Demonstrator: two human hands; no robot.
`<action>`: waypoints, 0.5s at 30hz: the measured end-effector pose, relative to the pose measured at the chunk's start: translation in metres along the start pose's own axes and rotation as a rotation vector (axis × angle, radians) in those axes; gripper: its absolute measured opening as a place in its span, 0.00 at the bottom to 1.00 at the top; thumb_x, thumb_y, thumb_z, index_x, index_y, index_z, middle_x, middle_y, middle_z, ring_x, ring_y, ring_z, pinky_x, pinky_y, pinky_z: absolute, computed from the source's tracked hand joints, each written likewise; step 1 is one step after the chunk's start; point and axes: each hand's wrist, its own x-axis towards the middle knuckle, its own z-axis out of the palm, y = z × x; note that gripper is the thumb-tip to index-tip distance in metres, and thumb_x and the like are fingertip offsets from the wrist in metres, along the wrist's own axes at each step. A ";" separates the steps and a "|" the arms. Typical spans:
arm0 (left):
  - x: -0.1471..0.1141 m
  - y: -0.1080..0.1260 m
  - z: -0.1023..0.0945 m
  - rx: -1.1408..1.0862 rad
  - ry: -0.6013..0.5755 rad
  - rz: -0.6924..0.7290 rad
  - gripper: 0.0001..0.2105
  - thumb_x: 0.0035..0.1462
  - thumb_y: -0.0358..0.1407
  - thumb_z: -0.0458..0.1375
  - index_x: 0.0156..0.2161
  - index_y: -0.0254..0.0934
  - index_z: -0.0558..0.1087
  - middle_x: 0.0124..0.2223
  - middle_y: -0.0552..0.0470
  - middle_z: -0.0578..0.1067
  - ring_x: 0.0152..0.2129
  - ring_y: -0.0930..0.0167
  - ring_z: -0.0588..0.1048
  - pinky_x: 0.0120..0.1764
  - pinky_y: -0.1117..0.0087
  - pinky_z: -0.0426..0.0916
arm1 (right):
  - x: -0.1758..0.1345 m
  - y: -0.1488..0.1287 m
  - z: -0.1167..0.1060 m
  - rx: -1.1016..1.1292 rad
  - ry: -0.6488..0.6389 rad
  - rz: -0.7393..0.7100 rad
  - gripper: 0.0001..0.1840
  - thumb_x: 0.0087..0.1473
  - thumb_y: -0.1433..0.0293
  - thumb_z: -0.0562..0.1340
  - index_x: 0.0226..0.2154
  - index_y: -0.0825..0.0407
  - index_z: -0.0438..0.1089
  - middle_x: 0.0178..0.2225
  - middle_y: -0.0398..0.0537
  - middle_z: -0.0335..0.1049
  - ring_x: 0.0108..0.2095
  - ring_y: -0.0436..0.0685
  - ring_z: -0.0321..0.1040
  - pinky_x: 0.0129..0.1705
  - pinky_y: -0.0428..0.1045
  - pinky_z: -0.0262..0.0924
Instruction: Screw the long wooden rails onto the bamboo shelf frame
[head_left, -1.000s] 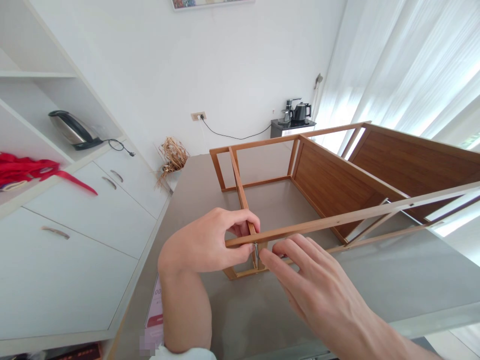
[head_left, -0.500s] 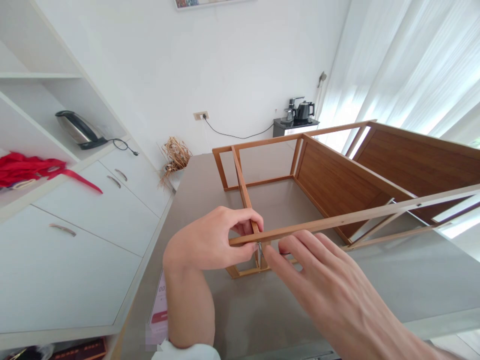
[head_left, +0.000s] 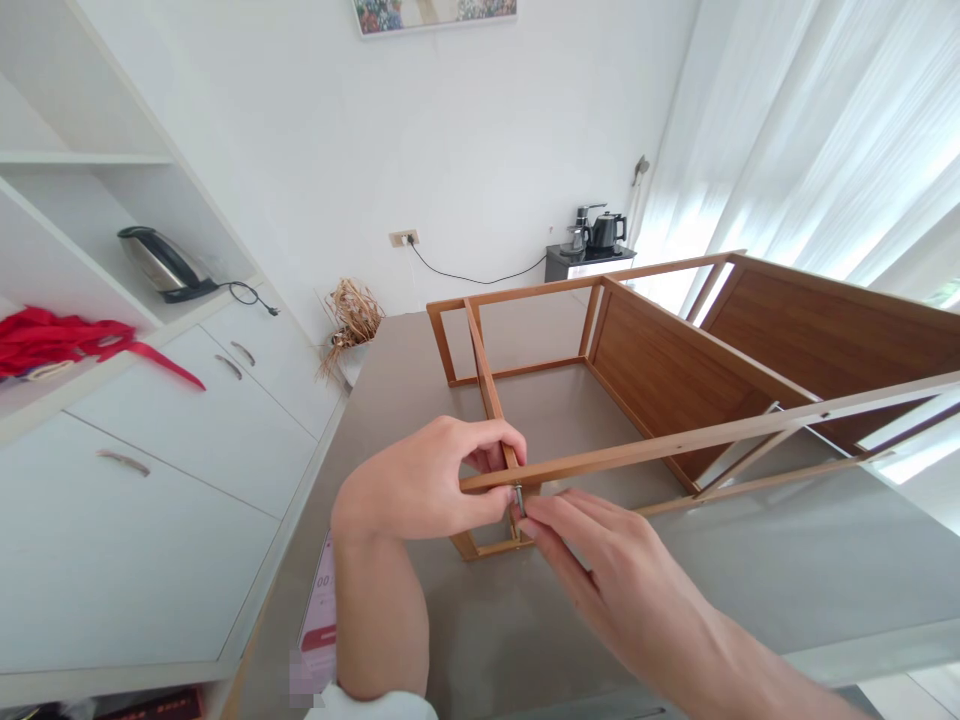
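A wooden shelf frame (head_left: 600, 456) lies on its side on a grey table (head_left: 480, 620). My left hand (head_left: 420, 485) is closed around its near left corner, where a crossbar (head_left: 484, 375) meets the long front rail, thumb below and fingers behind. Just under that rail a short, thin silver metal piece (head_left: 519, 497) sticks out at the joint; whether it is a hex key or a bolt I cannot tell. My right hand (head_left: 615, 555) pinches its lower end with thumb and fingertips. Part of the joint is hidden behind my fingers.
Two wood panels (head_left: 667, 375) stand within the frame at right. A phone-like screen (head_left: 319, 600) lies left of my forearm. White cabinets (head_left: 172, 480) line the left, holding a kettle (head_left: 161, 265) and red cloth (head_left: 60, 335). Dried plants (head_left: 352, 315) stand behind the table.
My right hand has swung lower, its raised fingers coming down from the rail into a pinch at the metal piece. The left hand keeps its hold. The view has tilted slightly up.
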 end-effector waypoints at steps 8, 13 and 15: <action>0.000 0.001 0.000 -0.010 -0.030 -0.014 0.09 0.55 0.32 0.56 0.42 0.41 0.70 0.33 0.58 0.78 0.31 0.73 0.75 0.37 0.73 0.67 | -0.003 -0.008 0.024 0.307 0.101 0.227 0.09 0.65 0.69 0.55 0.36 0.48 0.70 0.26 0.37 0.71 0.23 0.45 0.64 0.22 0.40 0.55; 0.001 0.001 -0.001 -0.014 -0.030 -0.008 0.09 0.54 0.31 0.57 0.42 0.40 0.70 0.34 0.57 0.79 0.33 0.72 0.76 0.39 0.72 0.67 | -0.005 -0.004 0.030 0.238 0.227 0.115 0.07 0.64 0.72 0.56 0.38 0.48 0.70 0.30 0.40 0.74 0.27 0.47 0.70 0.31 0.41 0.62; 0.001 0.001 -0.001 -0.013 -0.027 -0.010 0.09 0.54 0.31 0.57 0.42 0.41 0.70 0.34 0.58 0.79 0.33 0.72 0.76 0.39 0.72 0.67 | -0.005 -0.003 0.033 0.212 0.262 0.074 0.07 0.64 0.72 0.57 0.39 0.48 0.70 0.31 0.40 0.75 0.29 0.47 0.71 0.33 0.41 0.63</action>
